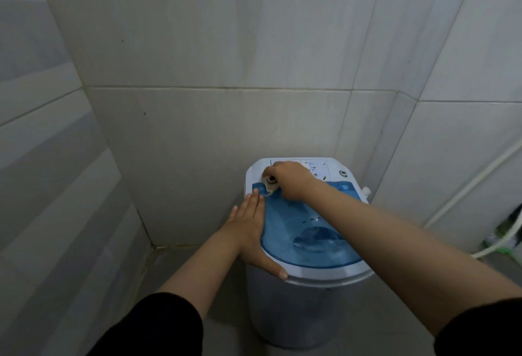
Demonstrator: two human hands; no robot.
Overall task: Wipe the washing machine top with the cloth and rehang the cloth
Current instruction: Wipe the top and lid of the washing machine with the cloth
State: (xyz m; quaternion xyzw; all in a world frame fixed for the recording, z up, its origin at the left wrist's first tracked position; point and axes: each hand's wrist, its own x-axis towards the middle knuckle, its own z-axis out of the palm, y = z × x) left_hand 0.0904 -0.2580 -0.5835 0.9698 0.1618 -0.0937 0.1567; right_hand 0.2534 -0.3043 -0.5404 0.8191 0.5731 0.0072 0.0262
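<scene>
washing machine (308, 268) in corner, back to rear wall (214, 135), side wall (42, 158) to its left. left hand (251, 231) flat on machine's left rim, thumb at front edge. right hand (288, 179) w/ cloth (268, 184) on back-left of top, by control panel (322, 167). hose (480, 180) along wall at right.

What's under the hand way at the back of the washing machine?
A scrunched cloth peeks out beneath the right hand, on the washing machine top. The hand covers most of it, so its size stays hidden.
</scene>
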